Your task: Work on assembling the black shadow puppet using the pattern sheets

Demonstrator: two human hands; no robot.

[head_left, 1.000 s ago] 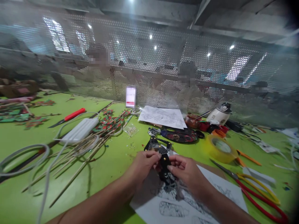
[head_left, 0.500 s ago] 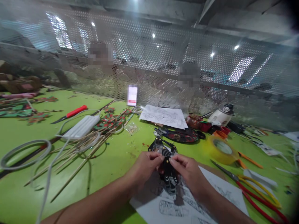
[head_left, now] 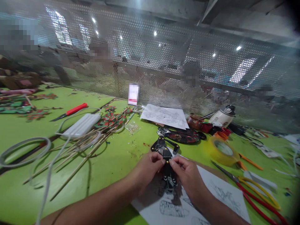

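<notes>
Between my two hands is a flat black jointed puppet figure [head_left: 168, 170] with white line patterns and small gold fasteners. My left hand [head_left: 150, 164] pinches its left edge near the middle. From the other side, my right hand [head_left: 185, 172] pinches the right edge at about the same height. The figure's head and bent arms point away from me, and its lower part hangs over a printed sheet [head_left: 173, 210] with line drawings. My fingers hide part of its middle.
To the right are a tape roll [head_left: 222, 150] and shears [head_left: 248, 184] with red and yellow handles. A red-handled knife [head_left: 75, 110], a white power strip [head_left: 82, 125] and thin sticks [head_left: 77, 168] lie left. Behind are a drawing sheet [head_left: 164, 115] and a perforated screen [head_left: 150, 68].
The puppet figure lies flatter, with its head and arms shifted slightly and more in view beyond my hands. Both hands keep their pinch in nearly the same place.
</notes>
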